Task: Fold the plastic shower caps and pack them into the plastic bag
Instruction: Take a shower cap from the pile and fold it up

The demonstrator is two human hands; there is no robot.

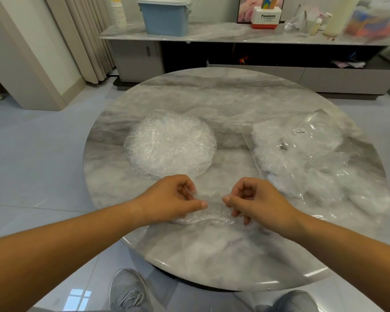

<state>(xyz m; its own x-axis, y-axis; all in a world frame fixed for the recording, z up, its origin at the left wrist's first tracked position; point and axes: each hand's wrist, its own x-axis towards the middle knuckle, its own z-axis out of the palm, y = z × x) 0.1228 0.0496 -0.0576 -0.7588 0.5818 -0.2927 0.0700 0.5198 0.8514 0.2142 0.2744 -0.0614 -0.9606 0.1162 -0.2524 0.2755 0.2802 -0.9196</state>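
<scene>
A clear, crinkled shower cap point(212, 216) lies flat on the round marble table point(212, 255) near its front edge. My left hand point(173, 199) pinches the cap's left part between thumb and curled fingers. My right hand point(254, 201) pinches its right part the same way. Behind my left hand sits a round stack of unfolded shower caps point(170, 144). To the right lies a clear plastic bag point(302, 149) with a barcode label and white folded caps inside; more folded caps point(338, 188) spill near its mouth.
Beyond the table stands a long low cabinet point(234, 34) holding a blue bin point(164, 16), a stack of paper cups point(119, 14), a small Panasonic box point(266, 18) and bottles. Curtains hang at the left. My shoes point(128, 291) rest on the tiled floor below the table's edge.
</scene>
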